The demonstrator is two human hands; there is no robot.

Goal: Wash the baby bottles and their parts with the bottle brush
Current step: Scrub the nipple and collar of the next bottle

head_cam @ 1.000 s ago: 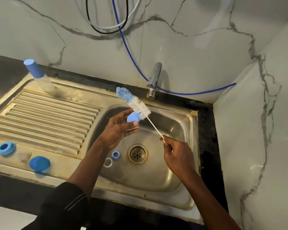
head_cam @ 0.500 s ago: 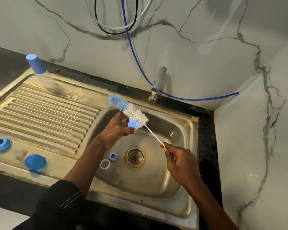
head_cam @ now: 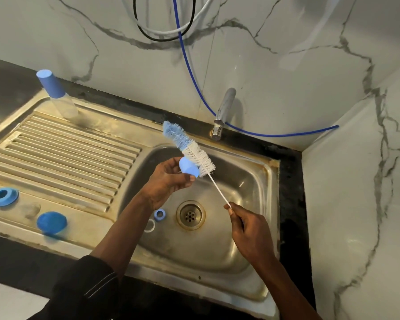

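Above the sink basin (head_cam: 217, 245), my left hand (head_cam: 166, 181) pinches a small blue bottle cap (head_cam: 188, 166). My right hand (head_cam: 247, 227) grips the thin white handle of the bottle brush (head_cam: 189, 151). The brush's blue and white bristles lie against the cap. A clear baby bottle with a blue cover (head_cam: 56, 93) stands at the back left of the drainboard. On the drainboard's front lie a blue screw ring (head_cam: 4, 196), a clear teat (head_cam: 31, 210) and a blue dome cap (head_cam: 52, 222). A small blue ring (head_cam: 159, 215) and a white ring (head_cam: 150, 226) lie in the basin.
A chrome tap (head_cam: 223, 114) stands behind the basin on the black counter. A blue hose (head_cam: 194, 84) and other cables hang on the marble wall. The drain (head_cam: 190, 215) sits mid-basin. A marble side wall (head_cam: 356, 204) closes the right.
The brush and the cap have shifted slightly between frames as the bristles rub on the cap. Both hands keep their hold over the basin.
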